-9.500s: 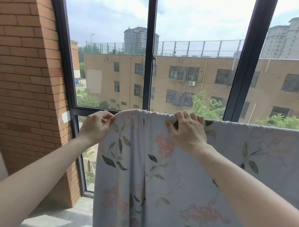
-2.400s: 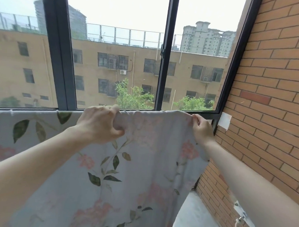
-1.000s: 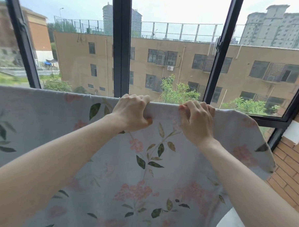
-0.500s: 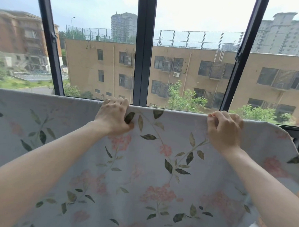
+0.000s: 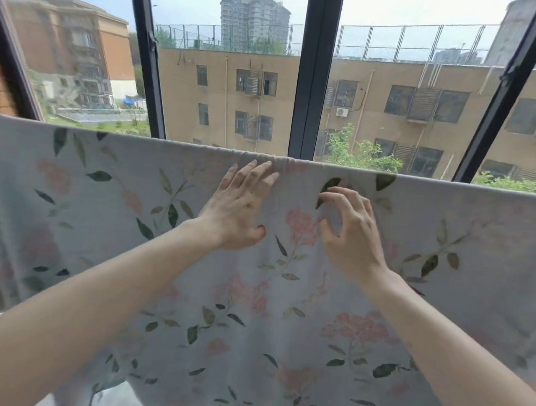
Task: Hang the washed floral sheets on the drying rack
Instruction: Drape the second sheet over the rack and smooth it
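Fingers (image 5: 255,174) of the left hand (image 5: 235,210) straight and spread, pressed flat against the floral sheet (image 5: 287,295) just under its top fold. Fingers of the right hand (image 5: 350,234) loosely curled and apart, tips near or just touching the cloth beside a dark leaf print; holding nothing, as far as can be told. Both forearms reaching up from the lower corners.

Sheet draped over a horizontal support and hanging down, spread wide from left edge to right. Small bunch of gathers along the top fold (image 5: 274,158) just above the left hand. Drying rack itself hidden under the cloth.

Behind, dark window frames (image 5: 309,82), then a tan apartment block (image 5: 228,87), trees and a distant tower.

Judged nearly done: sheet already up and spread; smoothing the gathered patch appears to be what is left. Other sheets not in view.
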`<act>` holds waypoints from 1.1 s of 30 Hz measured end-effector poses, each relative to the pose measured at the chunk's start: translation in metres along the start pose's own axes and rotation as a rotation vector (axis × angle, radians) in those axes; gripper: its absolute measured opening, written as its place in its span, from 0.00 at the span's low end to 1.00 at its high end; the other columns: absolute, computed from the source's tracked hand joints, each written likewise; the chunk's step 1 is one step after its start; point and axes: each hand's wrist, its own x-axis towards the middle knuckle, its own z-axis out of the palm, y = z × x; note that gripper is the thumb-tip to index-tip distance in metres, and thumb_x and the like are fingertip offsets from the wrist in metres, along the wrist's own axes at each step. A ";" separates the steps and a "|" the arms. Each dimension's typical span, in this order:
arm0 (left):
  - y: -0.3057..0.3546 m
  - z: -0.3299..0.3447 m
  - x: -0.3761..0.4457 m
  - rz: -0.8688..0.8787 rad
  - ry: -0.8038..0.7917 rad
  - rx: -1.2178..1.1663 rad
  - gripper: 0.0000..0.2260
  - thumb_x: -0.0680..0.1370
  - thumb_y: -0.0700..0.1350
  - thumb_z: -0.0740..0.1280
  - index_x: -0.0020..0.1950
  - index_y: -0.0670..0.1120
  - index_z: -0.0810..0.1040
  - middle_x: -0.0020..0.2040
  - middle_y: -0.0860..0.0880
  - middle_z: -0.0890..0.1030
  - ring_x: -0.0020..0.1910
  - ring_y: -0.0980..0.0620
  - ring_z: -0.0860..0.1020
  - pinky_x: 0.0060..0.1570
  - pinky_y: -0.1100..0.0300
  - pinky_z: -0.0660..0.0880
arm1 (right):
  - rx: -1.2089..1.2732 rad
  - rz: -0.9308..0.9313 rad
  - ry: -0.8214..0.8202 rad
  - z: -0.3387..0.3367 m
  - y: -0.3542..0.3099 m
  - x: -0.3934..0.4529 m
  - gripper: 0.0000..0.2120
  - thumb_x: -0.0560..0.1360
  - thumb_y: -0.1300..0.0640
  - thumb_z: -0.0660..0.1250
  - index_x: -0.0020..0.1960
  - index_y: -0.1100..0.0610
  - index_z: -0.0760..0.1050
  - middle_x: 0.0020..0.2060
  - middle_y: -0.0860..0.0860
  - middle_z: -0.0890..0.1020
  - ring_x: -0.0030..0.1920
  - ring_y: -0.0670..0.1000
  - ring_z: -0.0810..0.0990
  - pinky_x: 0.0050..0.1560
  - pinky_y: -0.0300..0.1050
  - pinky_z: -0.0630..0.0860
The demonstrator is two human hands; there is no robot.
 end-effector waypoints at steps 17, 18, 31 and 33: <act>-0.185 0.018 -0.296 -0.707 -0.157 -0.295 0.30 0.73 0.54 0.70 0.75 0.52 0.70 0.77 0.52 0.66 0.76 0.48 0.63 0.75 0.51 0.63 | 0.404 -0.002 -0.571 0.209 -0.177 -0.064 0.17 0.82 0.53 0.65 0.70 0.43 0.70 0.69 0.36 0.69 0.70 0.40 0.67 0.66 0.48 0.75; -0.194 0.019 -0.309 -0.745 -0.154 -0.296 0.30 0.73 0.54 0.70 0.75 0.51 0.71 0.77 0.52 0.66 0.76 0.48 0.64 0.75 0.52 0.63 | 0.421 0.000 -0.607 0.224 -0.186 -0.064 0.18 0.82 0.52 0.65 0.71 0.43 0.70 0.69 0.36 0.68 0.70 0.39 0.67 0.67 0.46 0.74; -0.335 0.037 -0.372 -0.987 -0.210 -0.246 0.26 0.78 0.47 0.71 0.75 0.54 0.70 0.76 0.57 0.66 0.73 0.50 0.67 0.72 0.55 0.67 | 0.570 0.038 -0.869 0.410 -0.262 -0.058 0.17 0.82 0.51 0.65 0.69 0.40 0.70 0.66 0.33 0.68 0.65 0.36 0.70 0.64 0.35 0.68; -0.354 0.039 -0.375 -0.997 -0.210 -0.267 0.26 0.78 0.48 0.71 0.75 0.55 0.69 0.76 0.57 0.66 0.74 0.52 0.67 0.72 0.56 0.66 | 0.594 0.046 -0.896 0.435 -0.275 -0.049 0.17 0.82 0.51 0.65 0.69 0.39 0.70 0.65 0.31 0.69 0.65 0.35 0.70 0.63 0.35 0.68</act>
